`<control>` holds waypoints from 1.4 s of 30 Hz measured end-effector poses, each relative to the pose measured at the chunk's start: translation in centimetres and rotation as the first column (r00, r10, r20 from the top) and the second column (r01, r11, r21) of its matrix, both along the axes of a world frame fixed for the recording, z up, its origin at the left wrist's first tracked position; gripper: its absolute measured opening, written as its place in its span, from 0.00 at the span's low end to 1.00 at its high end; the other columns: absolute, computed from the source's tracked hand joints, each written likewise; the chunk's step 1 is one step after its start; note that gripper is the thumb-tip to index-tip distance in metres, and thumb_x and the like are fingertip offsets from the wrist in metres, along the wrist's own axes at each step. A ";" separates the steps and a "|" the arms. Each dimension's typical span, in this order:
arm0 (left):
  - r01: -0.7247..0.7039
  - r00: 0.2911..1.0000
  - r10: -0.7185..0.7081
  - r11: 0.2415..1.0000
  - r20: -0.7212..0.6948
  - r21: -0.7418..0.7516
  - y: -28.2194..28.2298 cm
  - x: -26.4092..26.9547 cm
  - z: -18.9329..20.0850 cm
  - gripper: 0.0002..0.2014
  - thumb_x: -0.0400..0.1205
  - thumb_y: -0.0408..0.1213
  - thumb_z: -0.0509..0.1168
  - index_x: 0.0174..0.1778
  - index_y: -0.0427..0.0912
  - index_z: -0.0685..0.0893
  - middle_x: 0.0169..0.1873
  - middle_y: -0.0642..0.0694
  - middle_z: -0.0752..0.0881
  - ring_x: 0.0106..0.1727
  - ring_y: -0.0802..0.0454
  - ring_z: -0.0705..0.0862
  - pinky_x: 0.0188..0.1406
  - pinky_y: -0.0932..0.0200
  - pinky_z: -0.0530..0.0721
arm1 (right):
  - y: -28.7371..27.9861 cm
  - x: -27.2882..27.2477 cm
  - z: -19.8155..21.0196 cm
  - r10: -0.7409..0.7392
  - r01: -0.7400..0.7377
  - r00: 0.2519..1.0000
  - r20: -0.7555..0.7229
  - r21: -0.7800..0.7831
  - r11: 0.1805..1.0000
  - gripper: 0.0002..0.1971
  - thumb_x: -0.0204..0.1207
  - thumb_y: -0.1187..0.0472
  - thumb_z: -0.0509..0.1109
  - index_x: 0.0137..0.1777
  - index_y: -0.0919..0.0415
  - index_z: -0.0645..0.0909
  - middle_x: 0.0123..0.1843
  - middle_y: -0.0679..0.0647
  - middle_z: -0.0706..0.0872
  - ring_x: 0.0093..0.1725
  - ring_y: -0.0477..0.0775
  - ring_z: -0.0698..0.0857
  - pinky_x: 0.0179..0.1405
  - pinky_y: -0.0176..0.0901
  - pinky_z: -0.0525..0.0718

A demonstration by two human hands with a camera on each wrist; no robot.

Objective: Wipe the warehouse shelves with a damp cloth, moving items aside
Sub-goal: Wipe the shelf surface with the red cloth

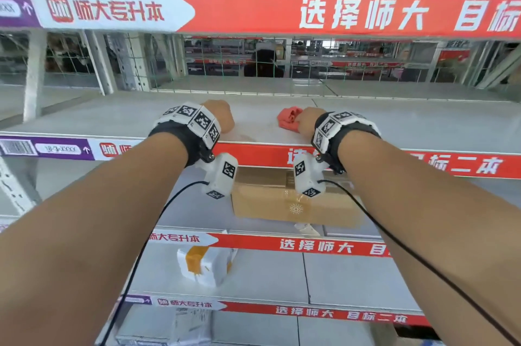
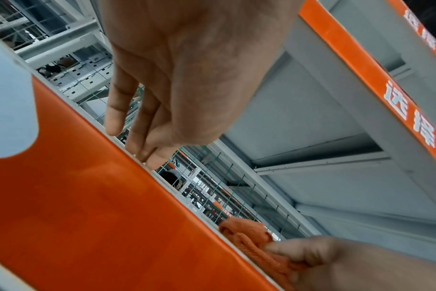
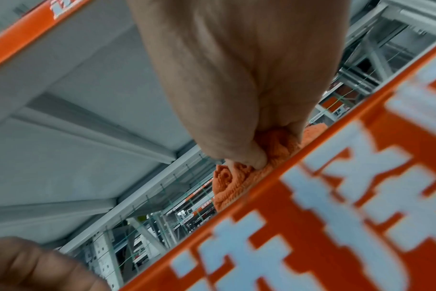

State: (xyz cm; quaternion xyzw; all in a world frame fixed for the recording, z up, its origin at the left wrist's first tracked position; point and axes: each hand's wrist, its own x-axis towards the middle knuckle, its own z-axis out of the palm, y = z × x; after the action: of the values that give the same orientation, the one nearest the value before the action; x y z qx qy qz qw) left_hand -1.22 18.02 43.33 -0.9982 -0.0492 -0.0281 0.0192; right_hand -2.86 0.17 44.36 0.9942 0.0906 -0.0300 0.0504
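Note:
An orange-red cloth (image 1: 287, 120) lies bunched on the grey shelf (image 1: 408, 125) at chest height, near its front edge. My right hand (image 1: 308, 120) grips the cloth, with the thumb and fingers pinching its folds (image 3: 236, 177) against the shelf. My left hand (image 1: 221, 117) rests on the same shelf a little to the left of the cloth and holds nothing. In the left wrist view its fingers (image 2: 117, 110) point down, nearly straight, with the tips at the shelf's front lip. The cloth (image 2: 247, 234) shows there beside my right hand (image 2: 319, 254).
Green wire mesh (image 1: 225, 75) closes the back of the shelf, with a person (image 1: 263, 63) beyond it. A cardboard box (image 1: 282, 202) sits on the shelf below, and a white packet with yellow tape (image 1: 205, 264) lies one lower. Red banners (image 1: 338, 14) run along the shelf edges.

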 end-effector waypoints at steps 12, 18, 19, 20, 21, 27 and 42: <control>-0.026 0.997 0.023 0.999 0.073 0.034 -1.7 -1.9 -1.4 0.13 0.84 0.29 0.56 0.58 0.29 0.82 0.58 0.36 0.85 0.61 0.38 0.83 0.57 0.52 0.80 | 5.8 0.6 -2.1 0.077 -0.096 0.994 0.075 0.293 0.951 0.19 0.84 0.65 0.55 0.73 0.60 0.75 0.71 0.59 0.79 0.68 0.61 0.79 0.66 0.45 0.77; 0.004 0.997 -0.010 0.996 0.072 0.087 -3.7 -2.4 -1.3 0.10 0.85 0.34 0.57 0.50 0.34 0.82 0.39 0.42 0.82 0.52 0.40 0.83 0.49 0.52 0.78 | 1.9 1.3 -2.9 0.030 -0.054 0.993 0.110 0.223 0.973 0.18 0.83 0.64 0.56 0.69 0.63 0.78 0.67 0.61 0.81 0.59 0.61 0.82 0.59 0.43 0.78; 0.029 0.998 -0.035 0.994 0.056 0.102 -3.9 -2.7 -1.1 0.09 0.85 0.36 0.58 0.46 0.35 0.80 0.32 0.44 0.78 0.47 0.42 0.80 0.45 0.53 0.76 | 0.6 1.4 -2.9 0.000 -0.020 0.994 0.105 0.191 0.981 0.18 0.83 0.62 0.56 0.68 0.65 0.78 0.66 0.62 0.82 0.60 0.61 0.82 0.60 0.45 0.78; 0.057 0.998 -0.061 0.991 0.031 0.121 -4.1 -2.8 -0.9 0.10 0.85 0.37 0.58 0.43 0.35 0.78 0.29 0.45 0.73 0.44 0.44 0.77 0.44 0.56 0.73 | -0.6 1.4 -2.7 -0.026 0.010 0.996 0.091 0.174 0.985 0.17 0.84 0.58 0.57 0.67 0.66 0.78 0.64 0.62 0.82 0.59 0.62 0.82 0.60 0.47 0.78; 0.085 0.996 -0.086 0.986 -0.001 0.141 -4.3 -2.9 -0.8 0.11 0.86 0.36 0.57 0.40 0.34 0.76 0.27 0.45 0.71 0.42 0.45 0.76 0.44 0.57 0.72 | -1.9 1.5 -2.6 -0.046 0.033 0.996 0.078 0.158 0.987 0.19 0.84 0.53 0.57 0.64 0.66 0.77 0.60 0.63 0.82 0.55 0.61 0.82 0.57 0.48 0.80; 0.182 0.982 -0.168 0.962 -0.084 0.205 -5.4 -2.6 -1.1 0.21 0.87 0.29 0.50 0.25 0.37 0.66 0.27 0.45 0.67 0.46 0.46 0.72 0.52 0.51 0.75 | -5.2 1.0 -1.3 -0.083 0.079 0.994 0.065 0.063 0.995 0.21 0.86 0.54 0.54 0.73 0.65 0.69 0.51 0.65 0.77 0.49 0.60 0.77 0.55 0.34 0.77; 0.379 0.923 -0.357 0.909 -0.146 0.175 -13.3 1.9 1.7 0.19 0.86 0.32 0.54 0.74 0.32 0.70 0.69 0.36 0.77 0.59 0.43 0.77 0.60 0.49 0.74 | -5.6 3.0 -2.8 -0.002 -0.036 0.993 0.120 0.307 0.951 0.20 0.82 0.61 0.60 0.74 0.62 0.72 0.74 0.61 0.75 0.73 0.62 0.75 0.73 0.52 0.73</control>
State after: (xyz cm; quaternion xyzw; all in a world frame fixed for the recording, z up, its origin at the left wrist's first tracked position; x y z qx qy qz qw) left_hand 0.69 4.67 45.06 -0.9825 0.1442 0.0193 0.1163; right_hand 0.18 -5.39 41.54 0.9890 0.0996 0.0443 -0.1000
